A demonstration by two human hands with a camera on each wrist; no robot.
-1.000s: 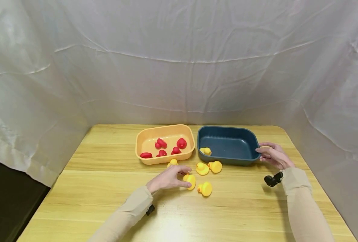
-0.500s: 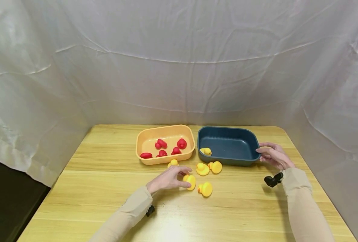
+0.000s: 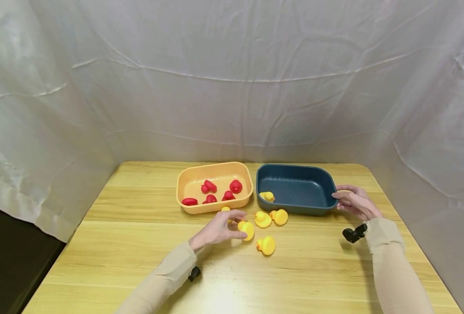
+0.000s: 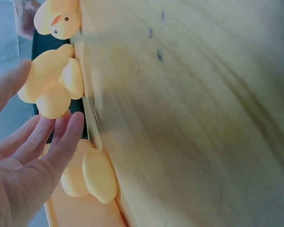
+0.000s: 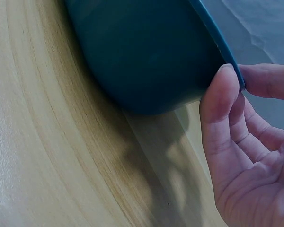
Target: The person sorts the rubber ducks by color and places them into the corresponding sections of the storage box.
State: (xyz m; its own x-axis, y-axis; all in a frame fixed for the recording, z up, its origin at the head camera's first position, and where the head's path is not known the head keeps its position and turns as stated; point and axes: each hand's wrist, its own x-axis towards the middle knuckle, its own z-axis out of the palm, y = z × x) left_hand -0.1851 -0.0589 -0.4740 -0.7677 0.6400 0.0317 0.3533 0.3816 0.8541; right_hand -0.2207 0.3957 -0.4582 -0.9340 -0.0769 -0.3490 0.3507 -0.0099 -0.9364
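Note:
My left hand [image 3: 219, 227] pinches a yellow rubber duck [image 3: 246, 230] between thumb and fingers. In the left wrist view the held duck [image 4: 49, 82] hangs head toward the fingertips, clear of the wood. Another duck [image 3: 265, 245] lies to its right, and two more, one of them a duck [image 3: 280, 216] on its side, sit before the dark blue bin [image 3: 294, 208]. Partly behind my left fingers is a duck [image 4: 98, 176] beside the orange bin [image 3: 215, 206]. My right hand [image 3: 355, 203] grips the blue bin's right end, thumb and forefinger on its rim [image 5: 217, 40].
Several red ducks [image 3: 235, 186] lie in the orange bin. One yellow duck [image 3: 268, 196] sits in the blue bin's near left corner. The bins stand side by side at the back of the wooden table [image 3: 314, 270], before a pale curtain [image 3: 239, 87].
My left hand has lifted the duck slightly; hand and duck have shifted a little toward the bins. My right hand and both bins stay as they were.

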